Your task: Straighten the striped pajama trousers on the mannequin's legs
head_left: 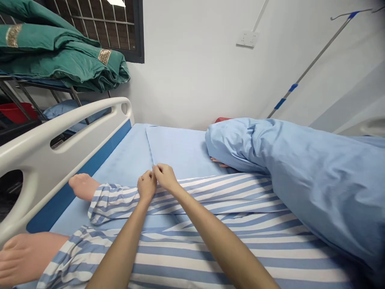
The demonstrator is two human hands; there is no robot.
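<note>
Side by side over the far striped trouser leg are my left hand and my right hand, knuckles nearly touching. Both are closed, with thumbs and fingers pinched at the edge of a light blue sheet. That edge runs from the far side of the bed straight to my fingertips. What lies inside the pinch is mostly hidden. Under my forearms stretches the near trouser leg, also blue and white striped. Two bare feet, the far foot and the near foot, point left.
A folded blue quilt covers the right side, with fingertips showing beneath it. The white bed end board stands left. Behind it, green bedding lies on a rack. An IV pole rises at back right by the wall.
</note>
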